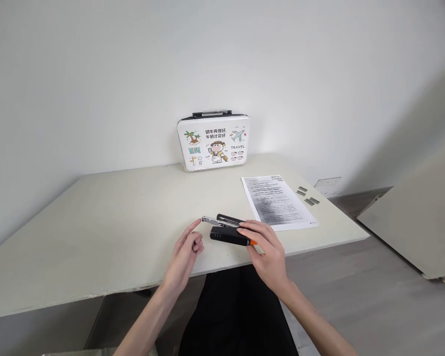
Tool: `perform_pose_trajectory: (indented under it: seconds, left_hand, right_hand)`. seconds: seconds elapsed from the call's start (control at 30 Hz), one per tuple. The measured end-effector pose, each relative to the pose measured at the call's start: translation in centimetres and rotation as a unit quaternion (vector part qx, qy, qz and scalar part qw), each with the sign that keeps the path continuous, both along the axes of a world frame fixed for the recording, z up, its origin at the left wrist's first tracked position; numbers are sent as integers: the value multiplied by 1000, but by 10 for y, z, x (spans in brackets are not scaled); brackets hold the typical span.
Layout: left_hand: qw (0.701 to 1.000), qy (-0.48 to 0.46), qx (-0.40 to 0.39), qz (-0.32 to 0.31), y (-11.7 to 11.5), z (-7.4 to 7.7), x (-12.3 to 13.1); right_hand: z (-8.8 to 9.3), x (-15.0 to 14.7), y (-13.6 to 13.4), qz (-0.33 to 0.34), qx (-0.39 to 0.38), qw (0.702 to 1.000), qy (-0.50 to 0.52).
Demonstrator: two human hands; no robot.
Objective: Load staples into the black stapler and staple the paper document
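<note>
A black stapler (230, 236) with an orange part at its back end is opened up near the table's front edge. Its silver metal staple rail (217, 221) points left between the two black halves. My right hand (269, 252) is closed around the stapler's right end, fingers on top and thumb at the near side. At the rail's left tip is the outstretched index finger of my left hand (185, 252), touching or nearly touching it. The other left fingers are curled, and nothing shows in them.
A printed sheet (282, 202) lies right of the stapler. Several strips of staples (311, 201) rest near the table's right edge. A white case with cartoon pictures (217, 143) leans on the wall at the back of the pale table (107, 232).
</note>
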State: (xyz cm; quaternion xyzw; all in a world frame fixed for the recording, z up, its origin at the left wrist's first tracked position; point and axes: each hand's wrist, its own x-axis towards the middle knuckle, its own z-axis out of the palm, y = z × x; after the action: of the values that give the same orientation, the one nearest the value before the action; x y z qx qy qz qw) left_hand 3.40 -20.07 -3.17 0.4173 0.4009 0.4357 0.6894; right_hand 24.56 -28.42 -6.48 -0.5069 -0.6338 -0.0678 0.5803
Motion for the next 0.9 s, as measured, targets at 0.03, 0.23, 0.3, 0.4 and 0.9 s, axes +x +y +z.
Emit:
perform_pose_trajectory:
  seconds: [0.03, 0.23, 0.3, 0.4, 0.9]
  left_hand:
    - [998, 47, 39, -3, -2, -1, 1]
    - [954, 215, 193, -76, -7, -7, 9]
    - [955, 205, 194, -91, -4, -8, 9]
    - [984, 122, 123, -33, 9, -7, 3]
    - [922, -339, -154, 105, 29, -15, -37]
  right_hand:
    - [-2, -1, 0, 2, -8, 1000, 9]
    - [-8, -11, 4, 17, -85, 989, 124]
    - [-9, -14, 11, 23, -120, 977, 173]
    - [-11, -15, 35, 33, -180, 958, 220]
    - [-27, -59, 278, 85, -255, 950, 157]
